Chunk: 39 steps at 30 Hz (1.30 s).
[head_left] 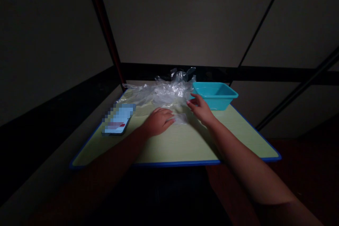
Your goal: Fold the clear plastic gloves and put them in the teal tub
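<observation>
A small clear plastic piece [180, 118] lies flat on the light green tabletop [169, 148]. My left hand [159, 122] rests at its left edge, fingers stretched out and apart. Raised above the table, my right hand [200, 108] is beside the teal basin [217, 101], its thumb and fingers apart with nothing visible between them. Behind both hands spreads a crumpled heap of clear plastic bags [172, 90], which reaches the left side of the basin.
A phone with a lit screen [120, 119] lies at the table's left side. The table has a blue edge [177, 164]. Dark-framed wall panels [174, 17] stand behind it.
</observation>
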Each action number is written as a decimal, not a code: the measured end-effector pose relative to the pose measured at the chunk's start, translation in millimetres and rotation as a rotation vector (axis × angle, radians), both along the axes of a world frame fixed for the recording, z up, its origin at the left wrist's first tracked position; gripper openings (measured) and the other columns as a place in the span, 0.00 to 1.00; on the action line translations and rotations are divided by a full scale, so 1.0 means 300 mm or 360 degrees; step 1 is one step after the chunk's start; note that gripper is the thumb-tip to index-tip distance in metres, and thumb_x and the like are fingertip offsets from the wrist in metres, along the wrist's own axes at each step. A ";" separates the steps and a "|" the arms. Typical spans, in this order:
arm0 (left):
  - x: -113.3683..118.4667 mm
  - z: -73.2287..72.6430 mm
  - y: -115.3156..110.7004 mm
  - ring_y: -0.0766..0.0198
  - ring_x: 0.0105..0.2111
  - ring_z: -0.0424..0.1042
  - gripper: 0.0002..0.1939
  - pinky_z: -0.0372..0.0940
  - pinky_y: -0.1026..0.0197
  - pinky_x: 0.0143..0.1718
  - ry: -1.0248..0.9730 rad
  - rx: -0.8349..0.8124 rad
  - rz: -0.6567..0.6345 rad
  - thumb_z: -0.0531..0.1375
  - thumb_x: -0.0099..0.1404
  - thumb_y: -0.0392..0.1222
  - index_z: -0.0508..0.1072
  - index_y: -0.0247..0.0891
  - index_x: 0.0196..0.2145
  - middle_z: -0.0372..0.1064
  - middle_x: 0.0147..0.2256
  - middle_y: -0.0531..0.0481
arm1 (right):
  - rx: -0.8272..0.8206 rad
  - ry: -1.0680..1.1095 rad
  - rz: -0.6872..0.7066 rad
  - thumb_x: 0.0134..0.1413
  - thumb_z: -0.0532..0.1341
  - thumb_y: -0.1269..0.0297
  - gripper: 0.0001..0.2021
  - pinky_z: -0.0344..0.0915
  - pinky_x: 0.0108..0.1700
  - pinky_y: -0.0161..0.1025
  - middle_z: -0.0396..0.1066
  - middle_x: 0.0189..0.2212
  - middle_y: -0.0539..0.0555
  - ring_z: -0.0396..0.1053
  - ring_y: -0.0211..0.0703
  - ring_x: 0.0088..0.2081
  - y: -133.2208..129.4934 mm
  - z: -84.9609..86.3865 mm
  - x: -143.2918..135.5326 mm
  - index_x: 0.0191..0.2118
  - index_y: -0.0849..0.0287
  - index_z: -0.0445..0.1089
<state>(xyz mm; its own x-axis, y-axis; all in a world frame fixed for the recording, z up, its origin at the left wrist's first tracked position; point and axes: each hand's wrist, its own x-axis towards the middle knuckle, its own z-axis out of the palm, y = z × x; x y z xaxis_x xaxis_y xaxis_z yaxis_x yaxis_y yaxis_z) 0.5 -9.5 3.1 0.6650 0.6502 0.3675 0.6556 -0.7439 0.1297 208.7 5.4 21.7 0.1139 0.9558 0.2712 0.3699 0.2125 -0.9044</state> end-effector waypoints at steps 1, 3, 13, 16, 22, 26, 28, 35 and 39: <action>-0.006 0.005 0.007 0.57 0.48 0.66 0.16 0.57 0.50 0.53 -0.0036 0.0020 -0.0064 0.49 0.68 0.45 0.73 0.38 0.42 0.71 0.46 0.44 | -0.0081 0.0208 -0.0033 0.47 0.61 0.59 0.23 0.68 0.40 0.48 0.69 0.39 0.56 0.68 0.48 0.43 -0.002 0.011 -0.001 0.51 0.55 0.63; -0.015 0.011 0.018 0.58 0.43 0.67 0.15 0.61 0.54 0.47 -0.0086 0.0057 -0.0157 0.50 0.67 0.43 0.74 0.37 0.37 0.71 0.40 0.44 | -0.0258 0.0545 -0.0028 0.47 0.59 0.60 0.18 0.68 0.36 0.45 0.68 0.37 0.53 0.67 0.46 0.42 -0.012 0.032 -0.004 0.46 0.54 0.63; -0.016 0.002 0.020 0.59 0.43 0.64 0.09 0.61 0.57 0.46 -0.0121 -0.0029 -0.0202 0.52 0.65 0.38 0.71 0.37 0.39 0.67 0.39 0.45 | -0.0610 0.0927 -0.0023 0.47 0.56 0.64 0.07 0.68 0.34 0.45 0.66 0.29 0.50 0.64 0.42 0.37 -0.023 0.060 0.003 0.35 0.55 0.62; -0.013 -0.007 0.025 0.58 0.43 0.64 0.09 0.61 0.56 0.47 -0.0089 -0.0049 -0.0199 0.51 0.65 0.36 0.70 0.37 0.39 0.67 0.39 0.45 | -0.0686 0.0933 -0.0040 0.49 0.55 0.64 0.05 0.68 0.34 0.47 0.64 0.28 0.49 0.64 0.42 0.35 -0.022 0.063 0.001 0.33 0.56 0.61; -0.010 -0.013 0.030 0.58 0.43 0.64 0.10 0.60 0.56 0.47 -0.0067 -0.0096 -0.0229 0.50 0.64 0.34 0.70 0.37 0.39 0.68 0.40 0.45 | -0.0756 0.0877 -0.0004 0.51 0.55 0.62 0.05 0.70 0.33 0.47 0.64 0.30 0.51 0.65 0.44 0.36 -0.017 0.061 0.001 0.35 0.55 0.60; -0.011 -0.012 0.030 0.59 0.44 0.64 0.10 0.60 0.56 0.47 -0.0061 -0.0117 -0.0227 0.50 0.64 0.34 0.70 0.39 0.40 0.68 0.40 0.46 | -0.0809 0.0851 0.0043 0.51 0.54 0.61 0.06 0.70 0.31 0.45 0.63 0.29 0.52 0.66 0.44 0.35 -0.016 0.060 0.000 0.35 0.55 0.59; -0.011 -0.012 0.031 0.59 0.44 0.64 0.10 0.60 0.56 0.47 -0.0056 -0.0116 -0.0224 0.50 0.64 0.34 0.70 0.39 0.40 0.68 0.40 0.46 | -0.0827 0.0831 0.0079 0.51 0.54 0.60 0.07 0.70 0.30 0.44 0.64 0.29 0.52 0.66 0.45 0.35 -0.016 0.057 0.000 0.35 0.55 0.59; -0.009 -0.015 0.033 0.59 0.43 0.64 0.11 0.60 0.56 0.47 -0.0048 -0.0119 -0.0220 0.50 0.63 0.33 0.70 0.38 0.39 0.68 0.39 0.46 | -0.0736 0.0708 0.0055 0.49 0.57 0.60 0.09 0.70 0.27 0.41 0.63 0.33 0.53 0.66 0.41 0.32 -0.012 0.038 0.001 0.37 0.55 0.61; -0.009 -0.018 0.033 0.59 0.43 0.64 0.11 0.60 0.57 0.47 -0.0063 -0.0112 -0.0222 0.51 0.63 0.33 0.70 0.38 0.39 0.68 0.39 0.46 | -0.0700 0.0566 -0.0045 0.48 0.60 0.61 0.09 0.70 0.26 0.41 0.63 0.32 0.51 0.65 0.37 0.27 -0.011 0.027 -0.006 0.34 0.56 0.60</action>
<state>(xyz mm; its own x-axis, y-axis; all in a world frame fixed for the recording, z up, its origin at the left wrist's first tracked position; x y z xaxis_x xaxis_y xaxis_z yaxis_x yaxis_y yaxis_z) -2.3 0.3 -2.3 0.7368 0.5775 0.3518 0.5398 -0.8156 0.2083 206.9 2.0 29.8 0.1529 0.9653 -0.2115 0.0265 -0.2179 -0.9756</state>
